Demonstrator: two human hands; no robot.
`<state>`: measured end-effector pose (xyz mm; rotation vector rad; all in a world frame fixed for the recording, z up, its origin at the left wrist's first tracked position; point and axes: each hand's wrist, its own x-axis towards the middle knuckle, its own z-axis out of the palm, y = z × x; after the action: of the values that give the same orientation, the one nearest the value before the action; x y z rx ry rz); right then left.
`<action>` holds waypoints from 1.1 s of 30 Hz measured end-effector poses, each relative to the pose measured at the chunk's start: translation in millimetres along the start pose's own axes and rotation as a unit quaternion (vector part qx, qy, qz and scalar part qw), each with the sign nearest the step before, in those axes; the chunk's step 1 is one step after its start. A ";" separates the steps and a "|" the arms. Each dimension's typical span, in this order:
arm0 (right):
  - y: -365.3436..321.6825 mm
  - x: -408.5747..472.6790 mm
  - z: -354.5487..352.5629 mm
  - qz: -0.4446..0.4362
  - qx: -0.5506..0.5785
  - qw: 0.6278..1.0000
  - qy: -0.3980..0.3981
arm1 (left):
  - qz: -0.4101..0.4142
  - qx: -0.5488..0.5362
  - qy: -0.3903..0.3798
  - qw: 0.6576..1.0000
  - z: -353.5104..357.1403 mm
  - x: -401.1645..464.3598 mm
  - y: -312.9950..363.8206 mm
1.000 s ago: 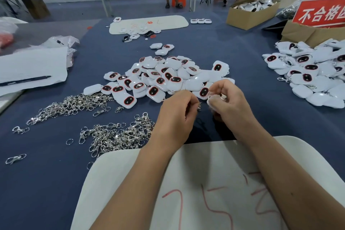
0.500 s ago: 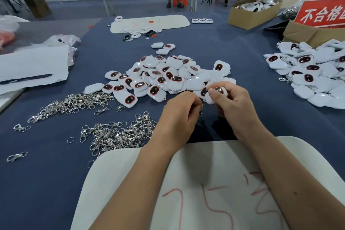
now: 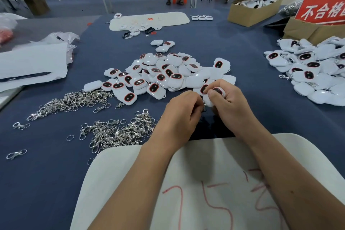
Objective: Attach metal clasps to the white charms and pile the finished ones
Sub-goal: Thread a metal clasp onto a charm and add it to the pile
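- The right hand (image 3: 231, 102), just right of frame centre, has its grip clamped on one white charm (image 3: 214, 95); thumb and fingers curl round it, with its dark red-rimmed face turned up.
- The left hand (image 3: 182, 112) sits touching the right one, fingers curled tight at the charm's lower edge. A speck of metal shows between the two hands there, but it is too small to say whether it is a clasp in that grip.
- Directly above the hands, in the middle of the frame, a loose heap of white charms (image 3: 168, 74) lies on the blue counter (image 3: 46, 183).
- At the right edge of the frame a second pile of charms (image 3: 313, 73) spreads out, a few with metal clasps showing at their rims.
- Left of the hands two scatters of metal clasps (image 3: 115, 132) glint on the counter, one near the left wrist and one further up-left, with a few strays toward the left edge.
- Both forearms rest over a white pad (image 3: 205, 192) with red scrawls, at the bottom of the frame.
- Upper right: a red sign (image 3: 323, 11) with white characters on a cardboard box (image 3: 252, 11) side, the open box holding more white pieces.
- At the left, white paper (image 3: 31, 63) with a dark pen (image 3: 26, 76) on it.
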<state>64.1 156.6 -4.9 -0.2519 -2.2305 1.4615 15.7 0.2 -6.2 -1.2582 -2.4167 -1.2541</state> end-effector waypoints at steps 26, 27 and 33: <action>-0.1 -2.3 2.3 0.044 0.184 0.982 -0.001 | -0.002 -0.010 0.065 0.998 2.6 -0.7 10.4; -1.0 -2.6 4.0 0.053 0.205 0.977 -0.001 | 0.002 -0.015 0.077 0.997 2.9 -0.3 9.0; -7.2 -5.0 11.3 0.093 0.293 0.951 0.013 | 0.034 -0.054 0.122 0.991 2.7 1.4 3.2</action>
<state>63.9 142.4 -3.5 -0.2841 -1.6833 2.1260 17.8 4.0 -5.3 -1.1280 -2.1458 -1.4425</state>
